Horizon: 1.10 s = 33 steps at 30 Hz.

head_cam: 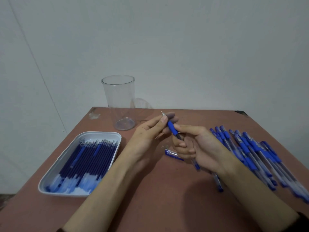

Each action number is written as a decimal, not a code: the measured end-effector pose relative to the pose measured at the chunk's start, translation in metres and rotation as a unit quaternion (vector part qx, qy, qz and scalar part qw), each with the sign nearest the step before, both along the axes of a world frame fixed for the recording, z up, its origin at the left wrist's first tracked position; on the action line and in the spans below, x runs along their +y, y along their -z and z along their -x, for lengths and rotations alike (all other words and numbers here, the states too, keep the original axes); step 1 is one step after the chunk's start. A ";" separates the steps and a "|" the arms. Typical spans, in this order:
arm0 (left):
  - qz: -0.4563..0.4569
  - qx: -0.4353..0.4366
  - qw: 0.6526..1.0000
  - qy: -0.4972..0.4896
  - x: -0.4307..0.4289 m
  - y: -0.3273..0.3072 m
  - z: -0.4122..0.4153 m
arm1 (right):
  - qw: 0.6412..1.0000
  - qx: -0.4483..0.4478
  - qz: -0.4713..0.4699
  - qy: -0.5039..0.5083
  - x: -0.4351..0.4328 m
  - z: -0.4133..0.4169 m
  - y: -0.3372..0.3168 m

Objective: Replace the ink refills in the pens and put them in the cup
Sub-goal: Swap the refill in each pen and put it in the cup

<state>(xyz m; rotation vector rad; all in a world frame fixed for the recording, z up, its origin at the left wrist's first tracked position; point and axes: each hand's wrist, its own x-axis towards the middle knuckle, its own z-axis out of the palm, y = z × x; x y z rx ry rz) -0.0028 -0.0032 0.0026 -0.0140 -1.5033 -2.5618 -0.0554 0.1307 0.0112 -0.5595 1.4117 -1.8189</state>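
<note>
**Blue Gel Pen Held at Both Ends Above the Table**

Blue rubber marks the grip section of the pen (172, 128) that you hold slanted above the middle of the brown table (150, 190), with its metal point aimed up and away from you. Your left hand (147, 133) pinches the nose of the pen between the thumb and fingertips, just behind the point. Your right hand (199, 146) is curled around the clear barrel below the grip section.

A loose pen cap (171, 153) lies on the table directly under your hands. One single pen (218, 182) lies partly under your right wrist.

The clear plastic cup (119, 101) stands upright at the far edge of the table, left of centre, with no pens in it. The white tray (100, 133) sits at your left and holds a packed row of blue ink refills (88, 158), points facing away from you. The pile of blue pens (254, 153) lies at your right, uncapped grip ends pointing away. Print on the barrels is too small to read.
</note>
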 end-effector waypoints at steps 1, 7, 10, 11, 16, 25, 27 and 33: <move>0.004 0.003 1.000 -0.011 -0.002 0.001 0.001 | 1.000 0.020 0.002 0.008 -0.002 -0.001 0.001; -0.005 0.001 0.996 -0.086 -0.006 0.005 0.004 | 0.959 0.250 -0.033 0.132 -0.009 -0.005 0.006; -0.017 -0.004 0.997 -0.073 -0.005 0.006 0.005 | 0.918 0.346 -0.057 0.187 -0.008 -0.004 0.011; -0.037 0.003 0.998 -0.056 -0.005 0.005 0.005 | 0.908 0.363 -0.065 0.198 -0.009 -0.003 0.012; -0.079 0.009 0.996 -0.036 -0.006 -0.001 0.003 | 0.886 0.373 -0.092 0.260 -0.006 0.008 0.016; 0.018 0.015 0.993 -0.112 -0.008 0.001 0.003 | 0.894 0.387 -0.098 0.205 -0.004 0.008 0.015; 0.052 0.008 0.987 -0.150 -0.009 0.004 0.004 | 0.880 0.411 -0.107 0.213 -0.003 0.008 0.014; 0.163 -0.043 0.966 -0.194 -0.009 0.009 0.006 | 0.789 0.534 -0.197 0.234 0.003 0.009 0.013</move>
